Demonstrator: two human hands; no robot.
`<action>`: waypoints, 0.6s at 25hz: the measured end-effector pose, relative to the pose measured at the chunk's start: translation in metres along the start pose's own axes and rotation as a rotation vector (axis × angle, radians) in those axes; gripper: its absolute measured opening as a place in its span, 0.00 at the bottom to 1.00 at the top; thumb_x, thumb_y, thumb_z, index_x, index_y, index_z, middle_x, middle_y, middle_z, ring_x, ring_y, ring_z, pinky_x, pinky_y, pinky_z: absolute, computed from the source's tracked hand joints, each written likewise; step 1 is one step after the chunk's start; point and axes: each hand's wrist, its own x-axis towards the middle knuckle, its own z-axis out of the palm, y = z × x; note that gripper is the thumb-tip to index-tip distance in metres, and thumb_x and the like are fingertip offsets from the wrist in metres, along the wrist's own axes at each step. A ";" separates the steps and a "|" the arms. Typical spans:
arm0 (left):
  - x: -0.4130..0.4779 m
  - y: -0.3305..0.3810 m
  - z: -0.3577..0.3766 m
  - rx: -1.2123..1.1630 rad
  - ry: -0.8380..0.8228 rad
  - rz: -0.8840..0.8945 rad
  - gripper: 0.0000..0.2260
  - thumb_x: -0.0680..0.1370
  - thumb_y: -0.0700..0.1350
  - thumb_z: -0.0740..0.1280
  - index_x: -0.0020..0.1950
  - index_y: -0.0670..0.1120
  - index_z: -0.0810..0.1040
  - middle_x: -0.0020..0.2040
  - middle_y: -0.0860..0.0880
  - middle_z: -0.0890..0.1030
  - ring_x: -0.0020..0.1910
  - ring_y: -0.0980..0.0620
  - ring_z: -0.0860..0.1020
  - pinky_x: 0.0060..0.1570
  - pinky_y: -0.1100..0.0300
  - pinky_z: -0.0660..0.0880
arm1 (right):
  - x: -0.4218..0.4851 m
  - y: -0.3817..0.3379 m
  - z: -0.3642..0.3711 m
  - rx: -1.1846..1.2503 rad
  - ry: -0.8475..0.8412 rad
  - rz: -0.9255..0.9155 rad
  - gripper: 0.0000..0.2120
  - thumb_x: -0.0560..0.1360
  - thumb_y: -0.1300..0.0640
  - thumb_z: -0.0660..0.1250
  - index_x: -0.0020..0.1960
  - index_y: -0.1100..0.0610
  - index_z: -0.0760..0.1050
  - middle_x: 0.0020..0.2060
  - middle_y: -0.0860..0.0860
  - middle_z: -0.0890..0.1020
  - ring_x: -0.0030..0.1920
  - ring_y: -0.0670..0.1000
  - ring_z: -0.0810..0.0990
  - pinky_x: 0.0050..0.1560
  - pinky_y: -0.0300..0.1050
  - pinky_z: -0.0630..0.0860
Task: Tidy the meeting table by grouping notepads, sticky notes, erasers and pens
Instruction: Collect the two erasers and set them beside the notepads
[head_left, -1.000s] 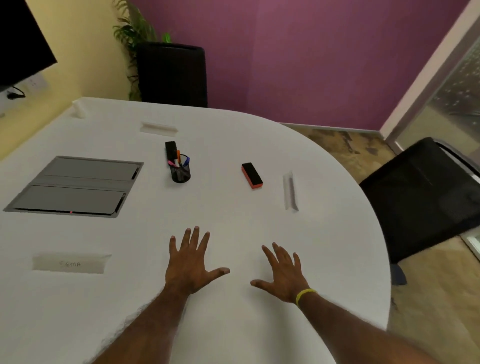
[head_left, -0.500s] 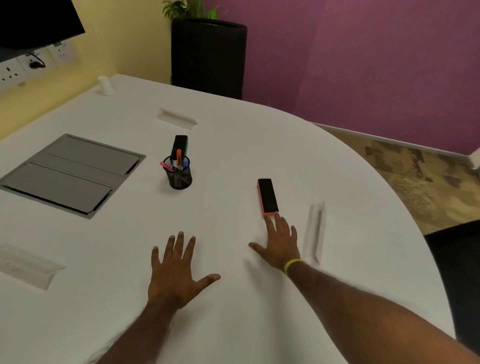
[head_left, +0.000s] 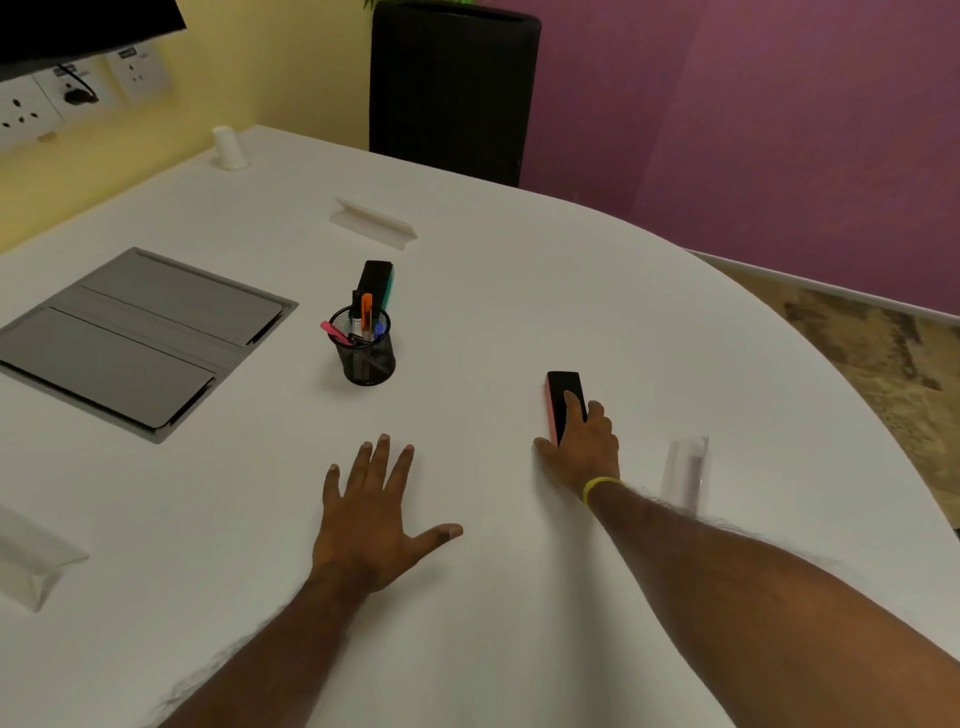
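Left hand (head_left: 371, 519) flat on table (head_left: 493, 623), fingers spread, holding nothing. Right hand (head_left: 582, 447) at its 1 o'clock grips the orange eraser (head_left: 563, 397) by the near end, thumb on its side. Step looks like pickup. Next: lift, carry toward 10 o'clock, set beside green eraser (head_left: 378, 283) behind pen cup (head_left: 366, 348)

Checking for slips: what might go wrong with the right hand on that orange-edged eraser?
The right hand covers only the near end of the orange-edged eraser, so it may slip when lifted. Carried toward the pen cup, it might knock that cup over. The clear stand beside the forearm could get swept.
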 end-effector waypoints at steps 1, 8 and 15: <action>0.004 0.002 -0.001 -0.010 -0.006 -0.003 0.50 0.66 0.81 0.48 0.79 0.55 0.41 0.80 0.50 0.40 0.79 0.51 0.39 0.76 0.44 0.41 | 0.003 -0.002 0.001 0.038 0.006 0.010 0.37 0.75 0.50 0.65 0.79 0.53 0.52 0.68 0.59 0.65 0.65 0.61 0.68 0.65 0.56 0.69; 0.028 0.022 -0.009 -0.642 0.050 -0.125 0.40 0.73 0.72 0.57 0.79 0.51 0.55 0.78 0.50 0.61 0.77 0.51 0.59 0.74 0.50 0.59 | -0.035 -0.051 0.001 0.517 -0.014 -0.201 0.31 0.72 0.55 0.68 0.73 0.53 0.62 0.62 0.52 0.72 0.60 0.52 0.73 0.62 0.50 0.73; 0.042 0.000 -0.022 -1.636 0.028 -0.542 0.21 0.82 0.57 0.56 0.68 0.45 0.71 0.57 0.41 0.81 0.53 0.45 0.81 0.47 0.53 0.79 | -0.105 -0.144 0.036 0.786 -0.237 -0.367 0.25 0.73 0.50 0.68 0.69 0.48 0.67 0.60 0.46 0.76 0.58 0.45 0.77 0.56 0.44 0.79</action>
